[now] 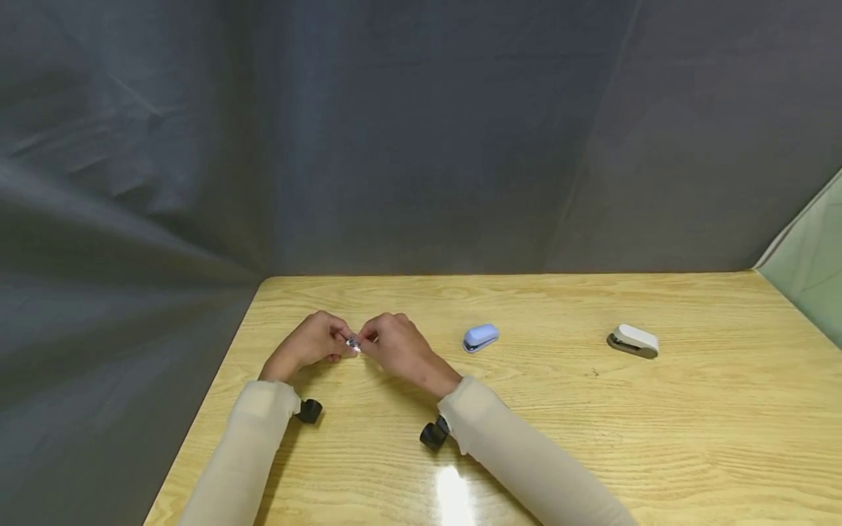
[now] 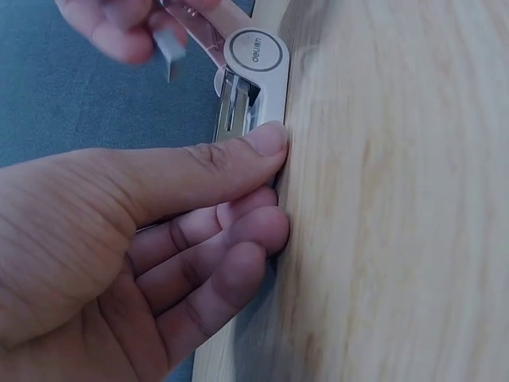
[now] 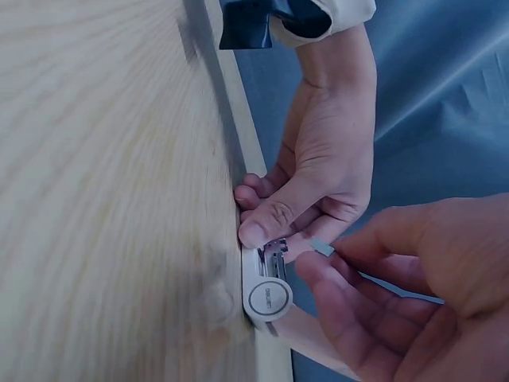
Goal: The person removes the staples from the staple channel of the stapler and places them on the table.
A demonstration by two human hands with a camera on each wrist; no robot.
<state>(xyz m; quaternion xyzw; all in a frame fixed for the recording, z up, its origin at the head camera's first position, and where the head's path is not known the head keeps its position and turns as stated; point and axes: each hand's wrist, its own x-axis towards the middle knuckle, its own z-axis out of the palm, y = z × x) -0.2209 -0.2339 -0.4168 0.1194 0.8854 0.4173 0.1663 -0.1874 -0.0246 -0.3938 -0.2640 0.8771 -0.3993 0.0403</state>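
With thumb and fingers my left hand [image 1: 309, 345] grips a small pale pink stapler [image 2: 273, 70] whose top is swung open, baring its metal staple channel [image 2: 233, 111]. A short grey strip of staples [image 3: 322, 247] is pinched between the thumb and finger of my right hand [image 1: 403, 349]. That strip is close beside the channel in the right wrist view. Both hands meet over the left part of the table, and in the head view they hide most of the stapler.
A blue stapler [image 1: 481, 336] lies on the wooden table [image 1: 539, 409] to the right of my hands. Farther right is a white and grey stapler [image 1: 634, 342]. Dark cloth [image 1: 427, 146] hangs behind the table and along its left side.
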